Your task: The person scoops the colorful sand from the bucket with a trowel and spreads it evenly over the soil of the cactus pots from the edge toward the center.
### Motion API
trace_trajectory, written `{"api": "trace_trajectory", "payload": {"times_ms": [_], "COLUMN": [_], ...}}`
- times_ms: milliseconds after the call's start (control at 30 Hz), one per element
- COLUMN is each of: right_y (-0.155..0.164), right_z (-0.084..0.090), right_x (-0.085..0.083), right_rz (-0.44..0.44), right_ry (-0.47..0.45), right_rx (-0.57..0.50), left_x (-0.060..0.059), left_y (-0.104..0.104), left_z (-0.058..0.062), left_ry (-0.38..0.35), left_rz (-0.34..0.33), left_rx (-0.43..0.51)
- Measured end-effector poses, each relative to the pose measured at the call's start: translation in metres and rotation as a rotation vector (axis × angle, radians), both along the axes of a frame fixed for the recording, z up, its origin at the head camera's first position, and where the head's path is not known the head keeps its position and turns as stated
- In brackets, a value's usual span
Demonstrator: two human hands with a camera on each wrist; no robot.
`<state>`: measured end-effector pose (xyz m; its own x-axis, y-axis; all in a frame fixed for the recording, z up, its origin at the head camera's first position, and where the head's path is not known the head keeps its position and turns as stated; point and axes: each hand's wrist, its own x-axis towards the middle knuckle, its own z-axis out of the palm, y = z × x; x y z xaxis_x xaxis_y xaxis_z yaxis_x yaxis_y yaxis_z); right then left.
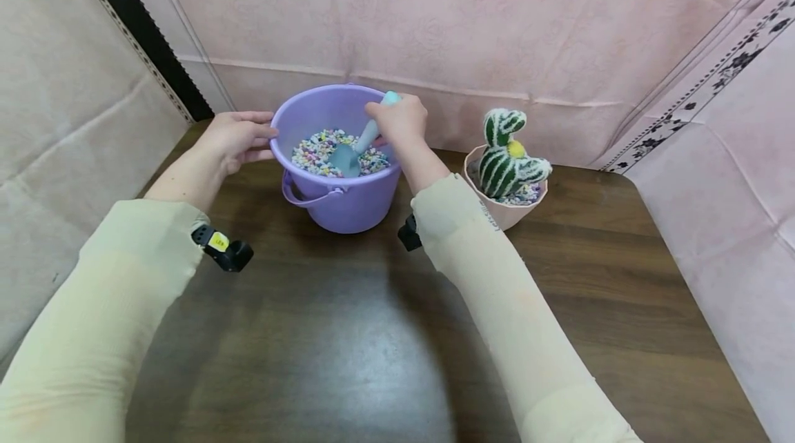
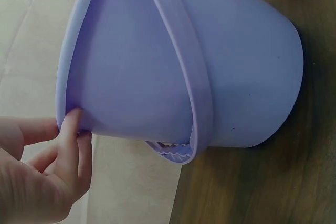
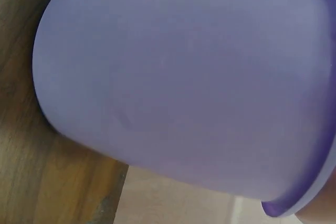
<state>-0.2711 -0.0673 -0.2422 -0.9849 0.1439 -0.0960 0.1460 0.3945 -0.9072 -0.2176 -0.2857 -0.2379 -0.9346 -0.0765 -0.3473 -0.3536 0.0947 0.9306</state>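
Note:
A purple bucket (image 1: pixel 348 205) (image 2: pixel 210 61) (image 3: pixel 184 87) stands on the wooden table (image 1: pixel 348 332), part-filled with small coloured pebbles (image 1: pixel 313 153). My left hand (image 1: pixel 239 138) (image 2: pixel 50 163) rests against the bucket's left rim, its fingertips (image 2: pixel 73 121) touching the rim. My right hand (image 1: pixel 400 119) grips the handle of a light-blue scoop (image 1: pixel 354 153), whose blade lies in the pebbles. The bucket's carry handle (image 1: pixel 304 196) (image 2: pixel 184 61) hangs down at the front. The right wrist view shows only the bucket's outer wall.
A pink pot (image 1: pixel 506 208) with a plush green-and-white cactus (image 1: pixel 506 156) and pebbles stands right of the bucket. Pink cloth (image 1: pixel 435 22) hangs behind and at both sides. The table's right edge (image 1: pixel 689 270) runs beside more cloth.

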Motion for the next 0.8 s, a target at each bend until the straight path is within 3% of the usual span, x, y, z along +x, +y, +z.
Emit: {"api": "trace_trajectory", "payload": {"times_ms": [200, 533, 800], "right_y": [-0.012, -0.011, -0.009], "right_z": [-0.003, -0.005, -0.001], "right_x": [0.0, 0.001, 0.007], "right_rz": [-0.039, -0.142, -0.138], "right_ry": [-0.012, -0.042, -0.035], "right_rx": [-0.224, -0.366, -0.522], "left_x": [0.001, 0.003, 0.002], "left_y": [0.001, 0.004, 0.004], "left_z": [0.002, 0.006, 0.003], "left_ry": [-0.009, -0.023, -0.034], "left_rz": [0.009, 0.033, 0.062], "left_rx": [-0.018, -0.015, -0.061]}}
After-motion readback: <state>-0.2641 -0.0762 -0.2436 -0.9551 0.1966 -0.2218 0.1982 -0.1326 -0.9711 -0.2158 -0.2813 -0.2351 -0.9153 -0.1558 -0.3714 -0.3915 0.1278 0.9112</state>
